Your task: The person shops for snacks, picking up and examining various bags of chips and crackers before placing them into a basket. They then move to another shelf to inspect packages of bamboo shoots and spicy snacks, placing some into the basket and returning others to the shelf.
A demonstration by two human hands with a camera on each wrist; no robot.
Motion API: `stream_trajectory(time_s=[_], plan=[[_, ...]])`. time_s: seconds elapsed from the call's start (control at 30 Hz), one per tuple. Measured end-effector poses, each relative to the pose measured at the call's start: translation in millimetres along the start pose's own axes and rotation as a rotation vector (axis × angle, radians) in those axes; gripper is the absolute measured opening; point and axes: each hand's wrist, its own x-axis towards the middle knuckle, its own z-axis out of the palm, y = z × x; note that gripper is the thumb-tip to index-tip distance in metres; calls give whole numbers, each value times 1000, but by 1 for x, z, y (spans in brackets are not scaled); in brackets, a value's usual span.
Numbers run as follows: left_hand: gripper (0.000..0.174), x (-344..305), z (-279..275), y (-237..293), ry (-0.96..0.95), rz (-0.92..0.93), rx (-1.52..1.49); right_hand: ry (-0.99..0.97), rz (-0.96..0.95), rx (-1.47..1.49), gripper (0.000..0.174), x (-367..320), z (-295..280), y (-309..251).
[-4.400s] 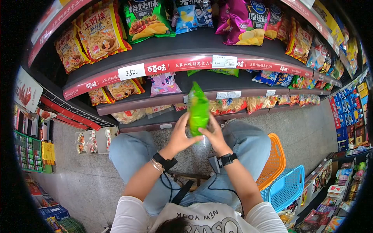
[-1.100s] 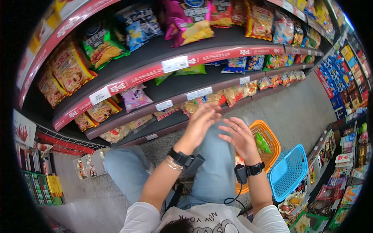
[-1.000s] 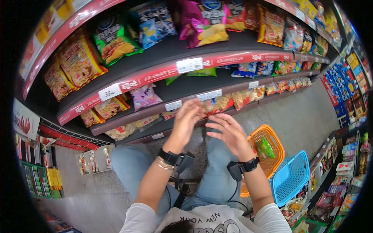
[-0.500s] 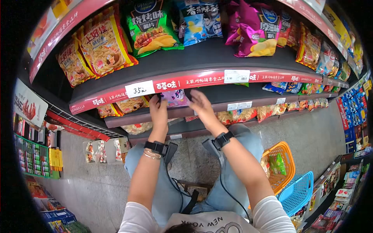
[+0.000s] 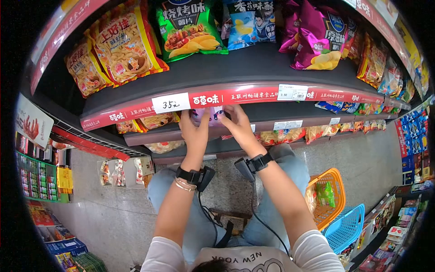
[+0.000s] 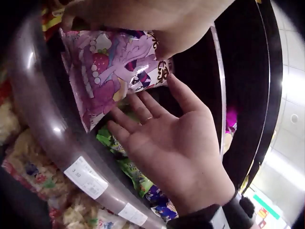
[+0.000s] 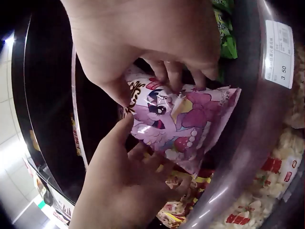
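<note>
A purple snack bag [image 7: 167, 117] with a cartoon pony on it is on the lower shelf, between my two hands. In the head view the shelf's red front edge hides its upper part. My left hand [image 5: 195, 136] holds the bag's left side, the thumb near its top in the right wrist view. On the opposite side my right hand [image 5: 239, 129] has its thumb by the bag's top and its fingers [image 7: 174, 76] at the side edge. The bag's printed face [image 6: 112, 71] looks outward in the left wrist view.
The red shelf edge [image 5: 240, 97] runs just above my hands, with large chip bags [image 5: 188, 34] over it. Yellow-and-red bags [image 5: 156, 121] lie left of the purple one. An orange basket [image 5: 333, 217] holding a green bag [image 5: 325, 195] stands right, beside a blue basket [image 5: 346, 231].
The green bag first held in both hands now lies in the orange basket. My bare hands have since moved left and in under the shelf edge, taking hold of the purple bag.
</note>
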Motion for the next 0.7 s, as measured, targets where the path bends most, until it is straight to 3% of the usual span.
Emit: stream_trajectory(time_s=[0.07,0.1,0.23,0.33,0.47,0.7], plan=[[51,-8,-9,15,-20,-27,-82,34,-6,-12,59,-7,-1,-6],[46,-12,-10,23,-49,-58,-290,50,-9,-18,59,-12,-1,-9],[37,-29,-30,29,-272,-407,-422,30,109,-96,62,-30,-12,-18],[37,-43,-35,17,-355,-417,-471,-11,245,90,63,-50,-14,-31],[40,-62,-43,8,-477,-469,-594,-58,329,157,72,-79,-25,-15],[67,-101,-48,5,-766,-675,-648,-90,404,254,84,-133,-26,-14]])
